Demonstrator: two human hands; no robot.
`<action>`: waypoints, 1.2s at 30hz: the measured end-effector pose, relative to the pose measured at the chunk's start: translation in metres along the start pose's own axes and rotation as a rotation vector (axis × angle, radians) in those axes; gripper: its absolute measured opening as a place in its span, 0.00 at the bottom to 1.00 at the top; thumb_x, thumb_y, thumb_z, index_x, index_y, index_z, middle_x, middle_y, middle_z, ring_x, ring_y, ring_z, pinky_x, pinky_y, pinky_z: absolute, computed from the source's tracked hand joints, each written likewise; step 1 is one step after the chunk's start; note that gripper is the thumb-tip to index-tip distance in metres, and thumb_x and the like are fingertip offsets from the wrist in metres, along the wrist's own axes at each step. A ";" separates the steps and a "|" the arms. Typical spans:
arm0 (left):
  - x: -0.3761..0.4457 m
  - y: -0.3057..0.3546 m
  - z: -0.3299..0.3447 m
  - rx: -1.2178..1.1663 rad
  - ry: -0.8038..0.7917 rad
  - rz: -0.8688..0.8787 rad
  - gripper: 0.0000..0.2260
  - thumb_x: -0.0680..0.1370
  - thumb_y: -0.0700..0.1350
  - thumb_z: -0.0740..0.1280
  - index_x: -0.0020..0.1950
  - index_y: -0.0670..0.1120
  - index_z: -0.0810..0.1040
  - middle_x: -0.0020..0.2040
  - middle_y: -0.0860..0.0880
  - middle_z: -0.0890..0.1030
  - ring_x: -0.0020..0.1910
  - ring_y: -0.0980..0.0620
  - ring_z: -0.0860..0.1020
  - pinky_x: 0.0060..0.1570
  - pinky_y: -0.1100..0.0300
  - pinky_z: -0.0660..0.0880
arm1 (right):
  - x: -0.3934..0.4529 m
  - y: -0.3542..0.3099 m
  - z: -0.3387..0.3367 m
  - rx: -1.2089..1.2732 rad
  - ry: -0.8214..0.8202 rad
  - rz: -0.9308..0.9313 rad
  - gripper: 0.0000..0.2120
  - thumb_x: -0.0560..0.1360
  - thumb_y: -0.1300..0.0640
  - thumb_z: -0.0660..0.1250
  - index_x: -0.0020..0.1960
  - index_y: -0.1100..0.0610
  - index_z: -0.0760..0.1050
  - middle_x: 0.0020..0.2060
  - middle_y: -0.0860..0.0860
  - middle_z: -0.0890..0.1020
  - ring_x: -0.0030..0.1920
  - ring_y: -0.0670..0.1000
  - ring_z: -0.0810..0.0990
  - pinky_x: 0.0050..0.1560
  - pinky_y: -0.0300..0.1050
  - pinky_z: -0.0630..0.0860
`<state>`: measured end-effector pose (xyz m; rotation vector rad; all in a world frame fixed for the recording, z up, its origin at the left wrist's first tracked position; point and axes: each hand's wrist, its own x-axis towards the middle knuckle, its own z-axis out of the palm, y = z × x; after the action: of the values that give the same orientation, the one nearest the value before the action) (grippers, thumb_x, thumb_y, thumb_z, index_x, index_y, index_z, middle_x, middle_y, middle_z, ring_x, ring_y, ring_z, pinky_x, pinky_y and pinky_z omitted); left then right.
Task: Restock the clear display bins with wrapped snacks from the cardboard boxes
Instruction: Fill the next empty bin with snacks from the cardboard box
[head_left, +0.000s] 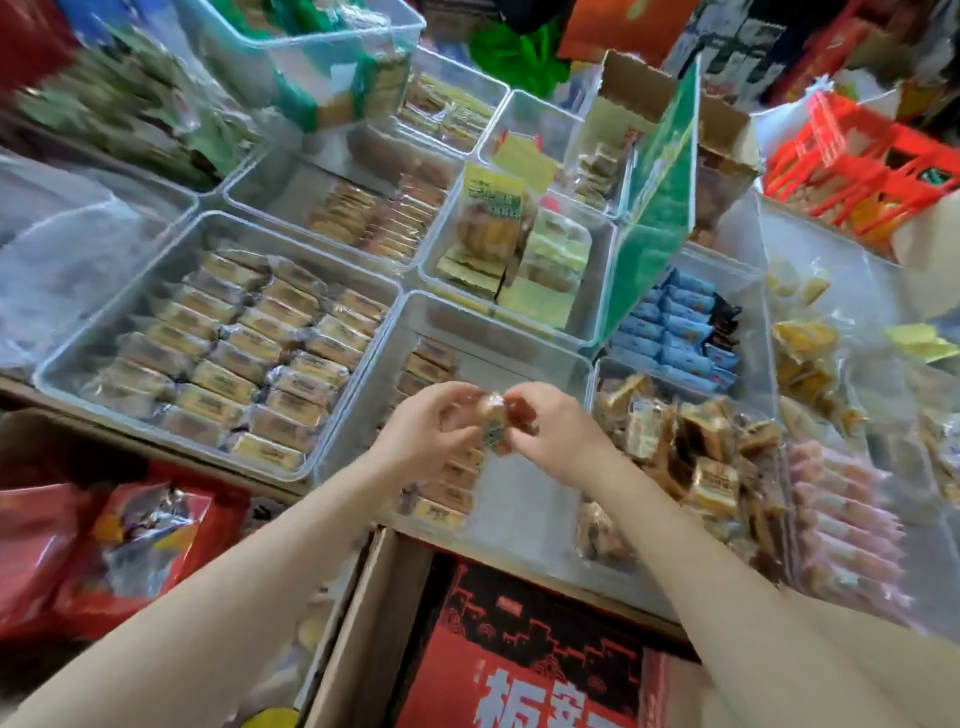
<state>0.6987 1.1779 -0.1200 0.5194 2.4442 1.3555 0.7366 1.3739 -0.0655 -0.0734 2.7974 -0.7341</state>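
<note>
A: We log both hands over the near middle clear bin. Left hand has fingers curled round one end of a small wrapped snack; right hand pinches the other end. The snack sits between the two, held above the bin, not touching its contents.

B: Agreed. We note each grip is closed on that same snack. Label on the wrapper is too blurred to read.

A: Bin contents: we see one column of tan wrapped snacks along its left side; the right part shows bare floor.

B: To the left, touching it, we record a full bin with rows of similar tan packets laid flat.

A: To the right, a bin of brown squarish packets piled loosely, and beyond it pink packets in rows.

B: Farther back, right of centre, we see blue packets, with a green board standing tilted just beside them. Behind the middle bin, yellow-green packets stand in another bin.

A: Nearest us, below the worktop edge, we log an open cardboard box with a red and black printed carton inside it. Red bags lie at near left.

B: A red crate sits at far right. The picture is motion-blurred at the far left.
</note>
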 end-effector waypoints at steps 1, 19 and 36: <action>0.012 -0.012 0.002 0.094 -0.010 -0.018 0.22 0.76 0.48 0.74 0.69 0.47 0.77 0.64 0.50 0.79 0.63 0.52 0.76 0.62 0.62 0.70 | 0.018 0.007 0.001 -0.062 0.025 0.022 0.12 0.75 0.60 0.68 0.58 0.55 0.77 0.52 0.52 0.78 0.52 0.53 0.78 0.55 0.51 0.76; 0.045 -0.077 0.040 0.739 -0.337 -0.153 0.30 0.82 0.56 0.55 0.82 0.48 0.54 0.83 0.42 0.48 0.81 0.42 0.46 0.78 0.41 0.48 | 0.141 0.039 0.090 -0.421 -0.154 0.130 0.15 0.82 0.60 0.56 0.66 0.62 0.71 0.61 0.59 0.76 0.62 0.61 0.75 0.56 0.51 0.73; -0.052 0.049 0.049 0.298 -0.293 0.012 0.13 0.82 0.48 0.63 0.65 0.50 0.79 0.59 0.51 0.81 0.58 0.49 0.78 0.54 0.57 0.72 | -0.118 0.011 -0.015 -0.026 -0.041 0.159 0.12 0.83 0.55 0.59 0.57 0.55 0.80 0.46 0.42 0.79 0.46 0.41 0.75 0.50 0.39 0.71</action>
<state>0.7741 1.2151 -0.0985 0.7459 2.4059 0.8488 0.8475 1.4034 -0.0313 0.1263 2.7357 -0.6507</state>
